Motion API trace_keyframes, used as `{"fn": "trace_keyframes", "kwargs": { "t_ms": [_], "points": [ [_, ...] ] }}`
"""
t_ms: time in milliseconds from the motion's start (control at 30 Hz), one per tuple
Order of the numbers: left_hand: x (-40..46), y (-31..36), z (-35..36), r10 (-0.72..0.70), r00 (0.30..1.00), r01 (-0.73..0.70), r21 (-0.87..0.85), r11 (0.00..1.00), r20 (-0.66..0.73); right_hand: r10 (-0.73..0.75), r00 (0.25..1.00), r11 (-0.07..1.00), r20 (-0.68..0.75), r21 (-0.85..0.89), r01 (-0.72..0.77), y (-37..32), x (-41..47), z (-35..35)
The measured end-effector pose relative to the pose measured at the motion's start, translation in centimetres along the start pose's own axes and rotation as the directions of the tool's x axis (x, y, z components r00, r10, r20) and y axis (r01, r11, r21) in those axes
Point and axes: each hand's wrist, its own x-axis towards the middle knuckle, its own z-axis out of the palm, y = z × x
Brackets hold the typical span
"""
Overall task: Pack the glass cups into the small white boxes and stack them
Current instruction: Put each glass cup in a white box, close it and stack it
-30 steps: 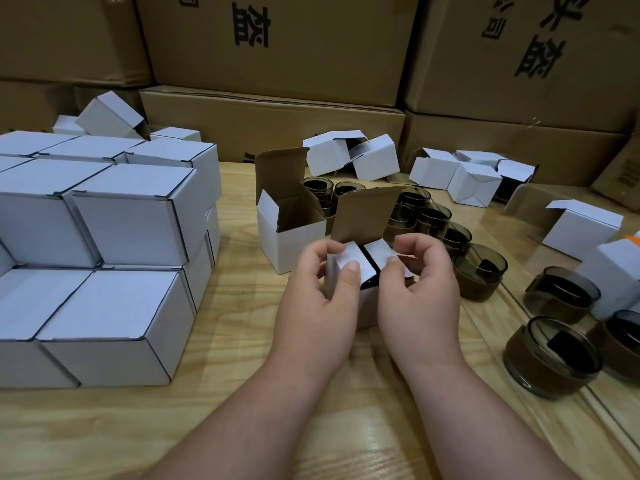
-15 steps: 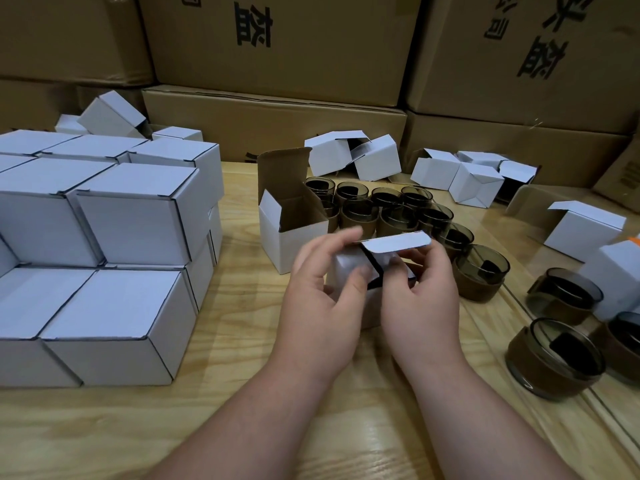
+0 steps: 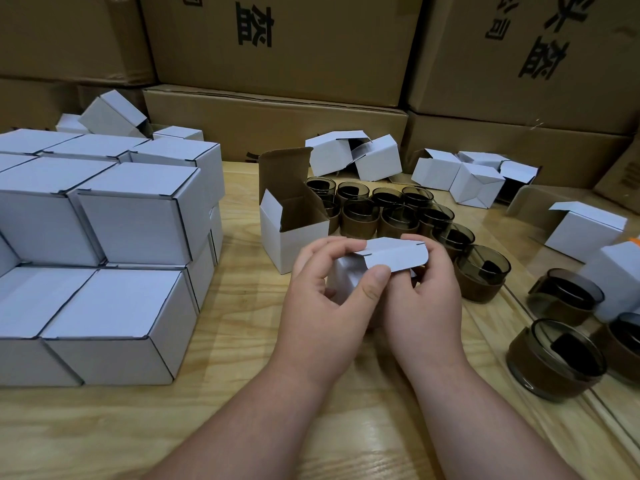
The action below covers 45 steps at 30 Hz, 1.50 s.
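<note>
2 bare forearms, left hand [image 3: 323, 306] and right hand [image 3: 427, 299] (no sleeves, gloves, rings)

Large brown cartons [image 3: 277, 46] stacked behind the wooden table [image 3: 104, 438]

brown cartons [image 3: 277, 50] stacked behind wooden table [image 3: 104, 434].

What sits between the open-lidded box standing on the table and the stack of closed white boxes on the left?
Nothing: in the head view, only bare wooden table separates the open box from the stack of closed boxes.
</note>
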Motion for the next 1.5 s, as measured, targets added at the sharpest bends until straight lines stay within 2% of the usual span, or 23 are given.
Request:
{"fn": "trace_keyframes", "kwargs": {
  "t_ms": [200, 400, 867, 1500],
  "points": [
    [-0.08, -0.28, 0.08, -0.04, 0.999, 0.04, -0.002, 0.999, -0.002, 0.023, 1.0, 0.998, -0.018, 0.065, -0.022, 0.27, 0.19, -0.11],
    [-0.01, -0.35, 0.18, 0.016, 0.999, -0.016, 0.021, 1.0, -0.03, 0.066, 0.997, 0.98, -0.038, 0.189, -0.057, -0.05, 0.48, -0.64],
    [-0.05, -0.39, 0.15, 0.056, 0.998, -0.055, 0.084, 0.995, -0.007, 0.097, 0.993, 0.98, -0.068, 0.18, -0.084, 0.34, 0.59, -0.14],
    [-0.02, -0.23, 0.09, 0.017, 0.999, -0.015, 0.058, 0.998, -0.032, 0.083, 0.994, 0.99, -0.075, 0.12, -0.073, 0.54, 0.66, -0.31]
  ]
}}
